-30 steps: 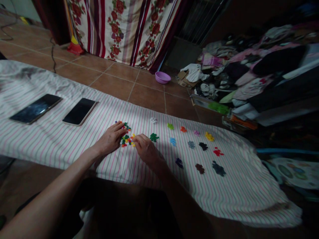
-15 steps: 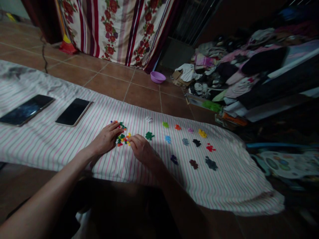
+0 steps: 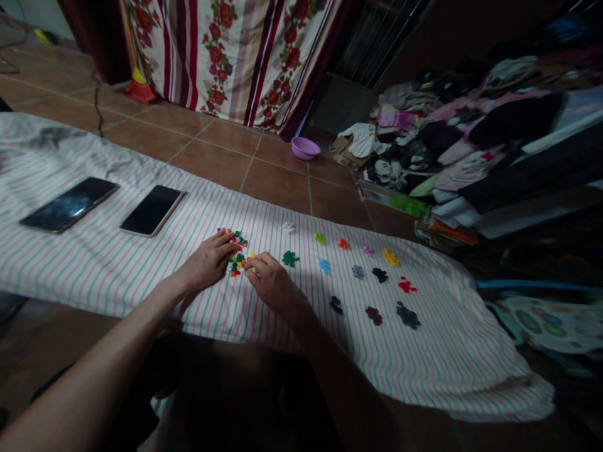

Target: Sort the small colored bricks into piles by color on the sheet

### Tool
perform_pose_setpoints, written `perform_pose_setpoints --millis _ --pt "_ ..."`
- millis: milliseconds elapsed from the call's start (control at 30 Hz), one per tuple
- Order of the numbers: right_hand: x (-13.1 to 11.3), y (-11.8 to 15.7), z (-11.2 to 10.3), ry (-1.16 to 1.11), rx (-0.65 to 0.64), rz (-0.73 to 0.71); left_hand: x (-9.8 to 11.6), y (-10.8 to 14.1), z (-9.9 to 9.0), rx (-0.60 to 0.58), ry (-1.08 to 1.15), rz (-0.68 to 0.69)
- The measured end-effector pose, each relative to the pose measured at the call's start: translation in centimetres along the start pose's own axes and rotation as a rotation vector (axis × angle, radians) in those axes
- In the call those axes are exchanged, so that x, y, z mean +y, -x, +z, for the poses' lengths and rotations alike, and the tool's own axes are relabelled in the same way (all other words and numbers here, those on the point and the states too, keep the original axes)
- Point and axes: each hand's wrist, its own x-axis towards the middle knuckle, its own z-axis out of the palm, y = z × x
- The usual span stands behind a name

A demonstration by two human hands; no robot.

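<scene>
A pile of small mixed-colour pieces (image 3: 238, 262) lies on the striped cloth (image 3: 292, 326). My left hand (image 3: 207, 260) rests on the pile's left side, fingers stretched out over some pieces. At its right edge, my right hand (image 3: 271, 279) has its fingertips pressed together among the pieces; what they hold, if anything, is too small to make out. Right of the hands are single-colour heaps, among them dark green (image 3: 290, 258), white (image 3: 289, 227), light blue (image 3: 325, 266), yellow (image 3: 391, 257), red (image 3: 406, 285), brown (image 3: 374, 315) and dark grey (image 3: 407, 315).
Two dark-screened devices, a tablet (image 3: 70, 204) and a phone (image 3: 152, 211), lie on the cloth to the left. Beyond it, a purple bowl (image 3: 305, 148) stands on the tiled floor. Piled clothes (image 3: 424, 138) fill the back right.
The whole view has shifted, so the cloth and everything on it appear slightly further right. Both hands remain at the mixed pile, with the right fingertips slightly moved at its right edge.
</scene>
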Motion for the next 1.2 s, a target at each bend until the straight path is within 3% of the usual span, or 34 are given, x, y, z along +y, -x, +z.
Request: perform_pose_setpoints --millis 267,600,867,1200 --pt "-0.5 -0.1 0.1 0.066 -0.030 0.047 0.1 -0.2 -0.2 0.000 0.001 0.032" --pt "-0.5 -0.4 0.4 0.119 0.032 -0.001 0.0 -0.1 -0.5 -0.005 0.011 -0.011" --pt "0.1 -0.5 0.9 0.088 0.114 0.040 0.1 -0.1 -0.6 -0.014 0.006 -0.037" --pt "1.6 -0.5 -0.5 0.120 0.221 0.045 0.0 0.0 -0.5 -0.036 -0.004 -0.056"
